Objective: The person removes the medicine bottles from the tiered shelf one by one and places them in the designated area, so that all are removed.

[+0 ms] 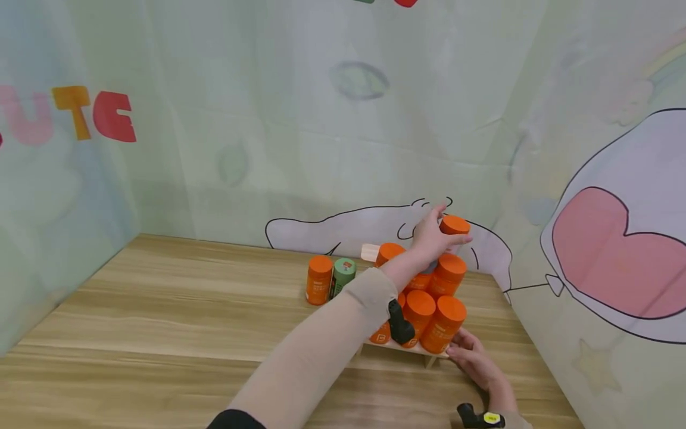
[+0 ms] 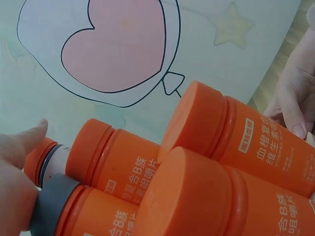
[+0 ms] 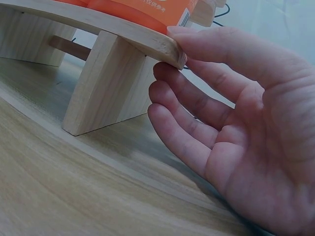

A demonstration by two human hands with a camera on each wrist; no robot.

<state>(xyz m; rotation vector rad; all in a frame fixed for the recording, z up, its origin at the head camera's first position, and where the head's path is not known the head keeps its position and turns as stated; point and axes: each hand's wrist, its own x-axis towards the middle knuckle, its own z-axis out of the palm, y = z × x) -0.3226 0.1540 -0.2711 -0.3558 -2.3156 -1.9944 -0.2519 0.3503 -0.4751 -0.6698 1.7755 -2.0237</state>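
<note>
My left hand reaches over a stepped wooden rack and grips an orange-capped bottle at the top back. In the left wrist view that bottle is mostly hidden behind the hand; a pale body shows under its cap. Orange bottles stand in rows on the rack's lower levels. Among them, close under the left hand, is a bottle with a dark grey cap. At the front right corner, my right hand pinches the shelf board's end between thumb and fingers.
Left of the rack, an orange bottle and a green bottle stand side by side on the wood-grain table. A printed cloth backdrop rises behind the table and along its right side.
</note>
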